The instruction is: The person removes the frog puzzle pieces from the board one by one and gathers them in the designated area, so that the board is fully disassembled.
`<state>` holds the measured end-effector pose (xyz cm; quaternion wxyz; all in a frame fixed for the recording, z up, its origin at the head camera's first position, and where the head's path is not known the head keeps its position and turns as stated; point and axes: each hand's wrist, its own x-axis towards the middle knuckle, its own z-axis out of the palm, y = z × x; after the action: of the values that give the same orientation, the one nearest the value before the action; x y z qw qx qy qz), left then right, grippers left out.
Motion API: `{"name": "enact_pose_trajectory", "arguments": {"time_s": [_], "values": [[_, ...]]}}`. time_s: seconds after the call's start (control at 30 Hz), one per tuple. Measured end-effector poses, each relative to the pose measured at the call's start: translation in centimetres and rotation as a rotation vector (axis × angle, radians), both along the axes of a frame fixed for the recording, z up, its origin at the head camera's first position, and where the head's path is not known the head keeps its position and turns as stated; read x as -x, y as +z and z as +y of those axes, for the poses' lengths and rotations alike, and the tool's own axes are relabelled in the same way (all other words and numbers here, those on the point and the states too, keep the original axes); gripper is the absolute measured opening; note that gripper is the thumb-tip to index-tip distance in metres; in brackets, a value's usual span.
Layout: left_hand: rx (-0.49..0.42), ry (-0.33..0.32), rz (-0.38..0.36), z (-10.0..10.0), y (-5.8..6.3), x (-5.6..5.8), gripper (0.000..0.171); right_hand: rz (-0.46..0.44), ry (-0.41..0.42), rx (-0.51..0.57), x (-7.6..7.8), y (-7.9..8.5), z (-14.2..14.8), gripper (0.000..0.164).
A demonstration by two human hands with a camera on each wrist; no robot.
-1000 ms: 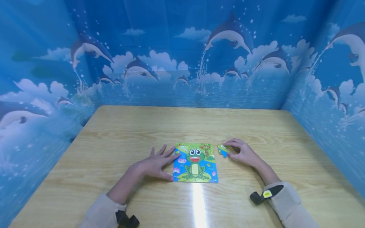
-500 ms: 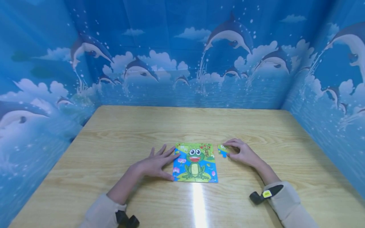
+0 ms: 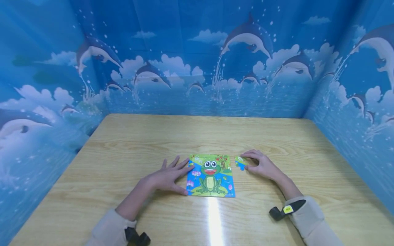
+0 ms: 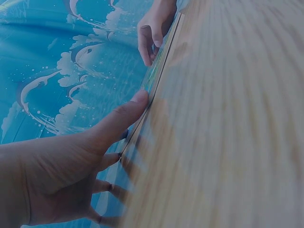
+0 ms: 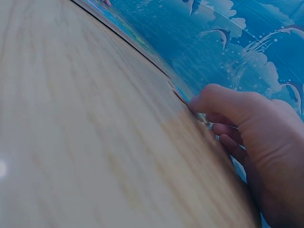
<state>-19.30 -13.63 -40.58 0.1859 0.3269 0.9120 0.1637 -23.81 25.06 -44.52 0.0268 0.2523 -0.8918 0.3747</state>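
Note:
A square frog jigsaw puzzle (image 3: 210, 182) lies flat on the table, green along the top and blue around the frog. My left hand (image 3: 167, 177) rests at its left edge with straight, spread fingers, two fingertips over the border and the thumb near the lower left corner. Just off the puzzle's upper right side is a loose puzzle piece (image 3: 238, 162), green and blue with a knob at the bottom. Thumb and fingers of my right hand (image 3: 262, 165) pinch its right side, hiding part of it. The right wrist view shows the piece (image 5: 180, 96) edge-on, low at the tabletop.
The wood-grain table (image 3: 147, 136) reaches back to a blue dolphin-print curtain (image 3: 181, 92), which also closes off the left and right sides. A bright light reflection (image 3: 215, 218) falls on the wood below the puzzle. Dark wrist cameras sit at both sleeves.

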Motion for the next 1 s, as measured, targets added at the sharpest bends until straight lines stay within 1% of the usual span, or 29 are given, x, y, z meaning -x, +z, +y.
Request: {"name": "enact_pose_trajectory", "arguments": {"time_s": [0.17,0.33,0.4,0.5,0.57,0.63,0.73,0.83,0.93,1.0], "values": [[-0.007,0.001,0.006,-0.1,0.0,0.0,0.091,0.000,0.010,0.063,-0.1,0.1,-0.3,0.047],[-0.005,0.001,0.014,-0.2,-0.1,0.0,0.091,0.033,0.024,0.083,-0.3,0.8,-1.3,0.043],[-0.003,0.000,0.014,-0.1,-0.1,0.0,0.091,0.048,0.039,0.089,-0.4,1.3,-2.0,0.040],[-0.001,-0.003,0.016,-0.1,-0.1,0.0,0.091,0.054,0.084,0.117,-1.3,3.3,-3.8,0.037],[0.003,-0.001,0.014,0.0,-0.1,0.0,0.091,0.038,0.111,0.126,-1.4,3.9,-4.9,0.035],[0.007,0.000,0.014,0.0,-0.2,0.0,0.092,0.012,0.130,0.110,-1.3,4.2,-5.8,0.033],[0.012,0.007,0.011,0.0,-0.4,0.1,0.092,-0.034,0.150,0.071,-0.1,3.2,-6.7,0.031],[0.011,0.012,0.012,-0.1,-0.5,0.2,0.092,-0.076,0.163,0.028,0.3,3.1,-8.1,0.029],[0.011,0.015,0.016,-0.1,-0.5,0.2,0.093,-0.083,0.162,-0.022,0.4,2.9,-9.3,0.025],[0.007,0.014,0.019,-0.1,-0.5,0.2,0.093,-0.059,0.150,-0.071,0.4,2.8,-10.0,0.022]]}}
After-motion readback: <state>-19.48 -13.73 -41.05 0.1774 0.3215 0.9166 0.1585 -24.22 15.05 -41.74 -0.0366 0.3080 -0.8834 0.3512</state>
